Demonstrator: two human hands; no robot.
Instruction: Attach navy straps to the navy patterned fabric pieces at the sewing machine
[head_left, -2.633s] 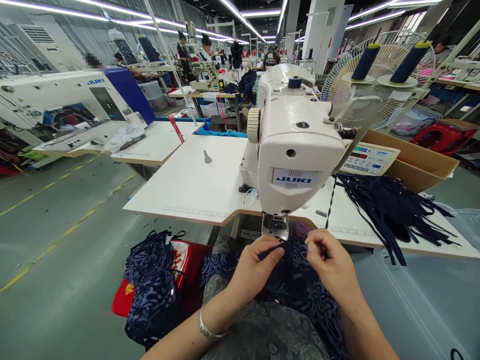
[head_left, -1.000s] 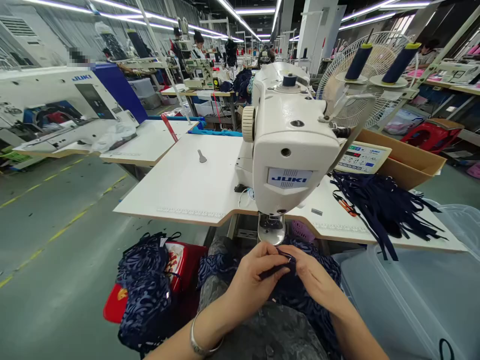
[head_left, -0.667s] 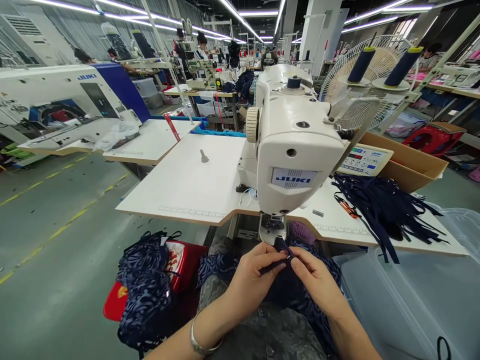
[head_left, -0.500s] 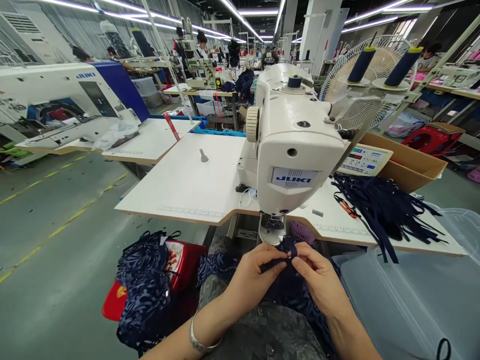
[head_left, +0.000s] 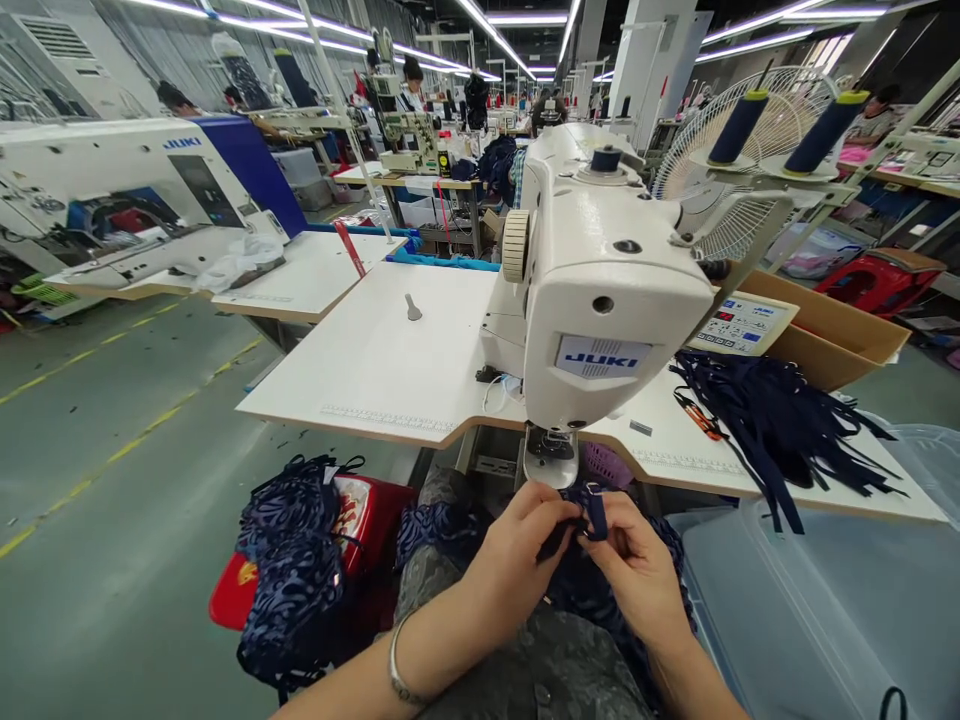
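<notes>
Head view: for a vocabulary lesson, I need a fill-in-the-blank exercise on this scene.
The left hand and right hand hold a strap coloured dark ____.
The arm wearing the bracelet is the ____ one.
The nearest sewing machine bears the brand ____.
In front of the fan are ____ thread cones.
Missing: blue; left; JUKI; two.

Each hand (head_left: 529,535) pinches a navy strap (head_left: 598,515) below the sewing machine (head_left: 600,300)
</notes>
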